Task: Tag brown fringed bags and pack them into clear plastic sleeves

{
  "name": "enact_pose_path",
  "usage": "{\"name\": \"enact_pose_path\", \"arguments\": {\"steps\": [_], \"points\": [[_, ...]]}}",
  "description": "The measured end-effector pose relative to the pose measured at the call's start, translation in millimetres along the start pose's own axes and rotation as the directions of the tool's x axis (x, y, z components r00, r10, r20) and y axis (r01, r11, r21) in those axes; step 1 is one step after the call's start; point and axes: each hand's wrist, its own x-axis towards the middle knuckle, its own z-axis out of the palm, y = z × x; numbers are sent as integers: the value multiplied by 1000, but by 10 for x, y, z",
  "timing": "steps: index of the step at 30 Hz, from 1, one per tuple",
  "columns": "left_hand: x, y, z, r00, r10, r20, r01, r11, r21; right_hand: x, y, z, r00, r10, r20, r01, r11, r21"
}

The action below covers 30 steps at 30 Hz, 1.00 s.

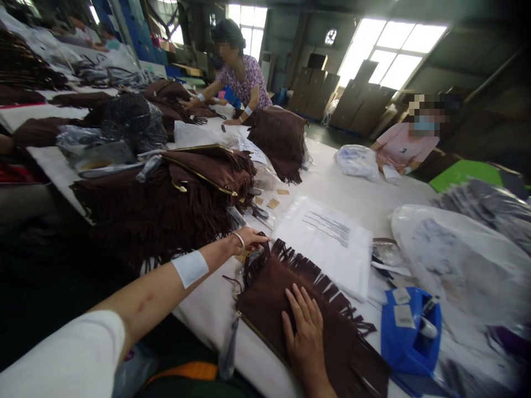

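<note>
A dark brown fringed bag [269,293] lies flat on the table in front of me, its zipper edge towards me and its fringe spread along the far side. At the bag's far left corner, my left hand [251,239] has its fingers closed on some of the brown fringe or strap. My right hand [305,331] rests flat on the bag's face with the fingers spread. A tassel-like wrapped piece [227,345] hangs from the zipper end over the table edge. Left of it is a pile of similar fringed bags [199,182] with gold zippers.
A stack of clear plastic bags [327,243] lies beyond the bag. To the right are a blue tape dispenser [409,331] and a large bundle of plastic [456,260]. Two co-workers, one person [253,83] and another person [409,143], work across the white table [323,171].
</note>
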Motion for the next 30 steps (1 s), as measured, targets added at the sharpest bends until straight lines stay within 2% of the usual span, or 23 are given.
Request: {"name": "enact_pose_path", "arguments": {"steps": [4,8,11,14,19,22,26,30], "points": [[-90,-17,65,1000,1,4,0,990,-143,-16,9,33,1000,-4,-1,4,1000,7],[-160,59,57,999,28,-37,-32,991,-133,-28,15,26,1000,-13,-15,13,1000,10],[-183,169,7,991,69,-116,-71,997,-13,-28,27,35,999,-19,-27,19,1000,8],[-190,316,-92,966,152,-210,-112,975,192,-21,36,55,999,-28,-43,29,1000,7],[-346,534,-365,891,355,-282,-171,840,516,-22,21,50,998,-25,-56,25,1000,7],[-551,471,-430,879,405,-253,-167,757,631,-30,16,49,998,-18,-63,18,1000,11],[-664,176,-218,933,309,-186,-89,697,711,-37,22,51,996,-39,-76,41,999,32],[-448,-20,120,967,188,-171,-14,711,703,-36,13,28,996,-36,-76,39,999,34]]}}
